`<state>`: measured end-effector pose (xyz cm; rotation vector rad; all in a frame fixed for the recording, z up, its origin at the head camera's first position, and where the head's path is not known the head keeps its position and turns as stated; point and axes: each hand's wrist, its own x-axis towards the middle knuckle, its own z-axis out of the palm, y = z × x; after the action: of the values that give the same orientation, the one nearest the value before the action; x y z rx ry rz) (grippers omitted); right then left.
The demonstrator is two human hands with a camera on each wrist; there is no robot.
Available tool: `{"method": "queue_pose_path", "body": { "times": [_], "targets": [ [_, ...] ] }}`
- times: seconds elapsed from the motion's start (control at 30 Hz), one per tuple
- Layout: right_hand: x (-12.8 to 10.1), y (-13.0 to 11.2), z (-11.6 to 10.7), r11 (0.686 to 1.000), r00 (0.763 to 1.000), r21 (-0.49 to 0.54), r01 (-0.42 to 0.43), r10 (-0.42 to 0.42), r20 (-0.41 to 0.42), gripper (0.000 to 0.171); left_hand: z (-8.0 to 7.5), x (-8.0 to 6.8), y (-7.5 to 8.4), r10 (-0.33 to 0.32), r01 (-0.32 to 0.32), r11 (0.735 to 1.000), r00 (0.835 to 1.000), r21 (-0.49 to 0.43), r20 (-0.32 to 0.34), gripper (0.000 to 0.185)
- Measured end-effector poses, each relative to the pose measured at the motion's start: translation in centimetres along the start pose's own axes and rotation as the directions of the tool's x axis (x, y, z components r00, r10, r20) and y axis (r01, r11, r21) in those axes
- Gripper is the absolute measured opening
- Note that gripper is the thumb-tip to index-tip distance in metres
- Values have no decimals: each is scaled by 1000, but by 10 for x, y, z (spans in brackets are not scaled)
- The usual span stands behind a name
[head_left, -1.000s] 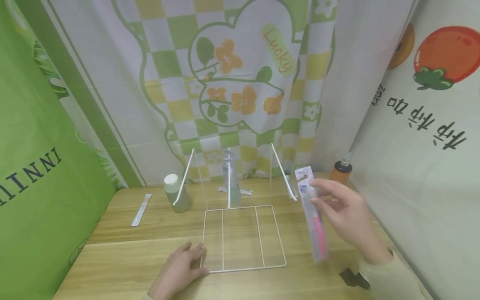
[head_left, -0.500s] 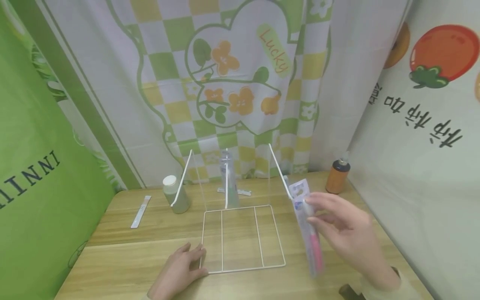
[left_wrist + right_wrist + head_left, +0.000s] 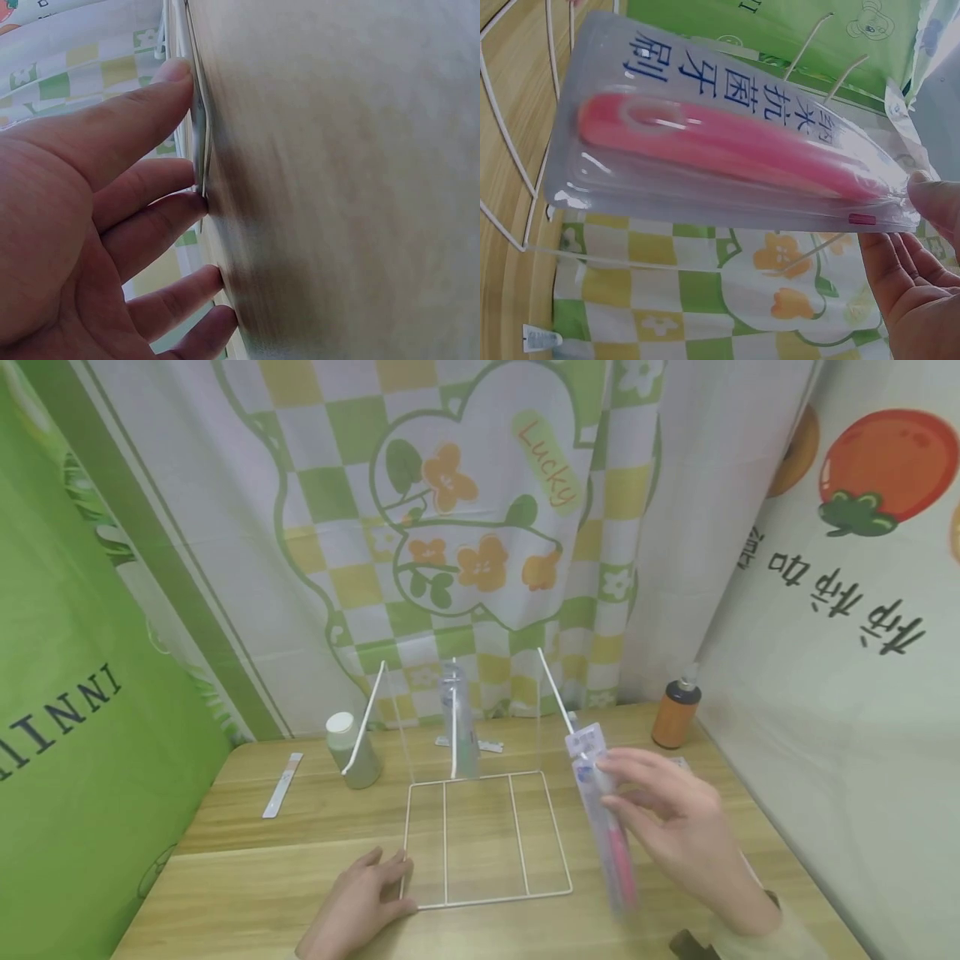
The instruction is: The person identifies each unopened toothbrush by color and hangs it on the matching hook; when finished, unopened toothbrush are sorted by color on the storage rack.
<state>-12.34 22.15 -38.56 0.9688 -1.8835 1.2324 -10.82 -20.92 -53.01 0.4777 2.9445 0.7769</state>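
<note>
My right hand point(image 3: 675, 827) pinches a packaged pink toothbrush point(image 3: 619, 860) near the top of its clear pack. The pack's hanging hole is at the tip of the white rack's right hook point(image 3: 555, 689), which seems to pass through it. In the right wrist view the pink handle point(image 3: 720, 146) shows through the plastic, with thumb and fingers at the pack's end. My left hand point(image 3: 356, 893) rests at the front left corner of the wire rack point(image 3: 487, 900), thumb and fingertips touching its base. Another clear toothbrush pack point(image 3: 467, 735) hangs on the middle hook.
A jar with a white lid point(image 3: 352, 747) stands behind the left hook. An orange bottle point(image 3: 675, 718) is at the back right. A narrow strip packet point(image 3: 282, 785) lies left on the wooden table point(image 3: 225, 877); another strip point(image 3: 491, 746) lies behind the rack.
My right hand has moved left and slightly down with the toothbrush pack, bringing its hanging hole to the right hook's tip. My left hand stays at the rack corner.
</note>
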Motion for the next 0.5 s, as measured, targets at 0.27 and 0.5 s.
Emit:
{"method": "queue_pose_path", "body": {
  "times": [0.27, 0.5],
  "targets": [
    [9, 20, 8, 1000, 1000, 7, -18, 18, -1, 56, 1, 0, -2, 2, -2, 1000, 1000, 4, -1, 62],
    [20, 38, 19, 999, 999, 9, -36, 37, -40, 61, 1, 0, -1, -1, 1, 1000, 1000, -3, -4, 63]
  ]
}}
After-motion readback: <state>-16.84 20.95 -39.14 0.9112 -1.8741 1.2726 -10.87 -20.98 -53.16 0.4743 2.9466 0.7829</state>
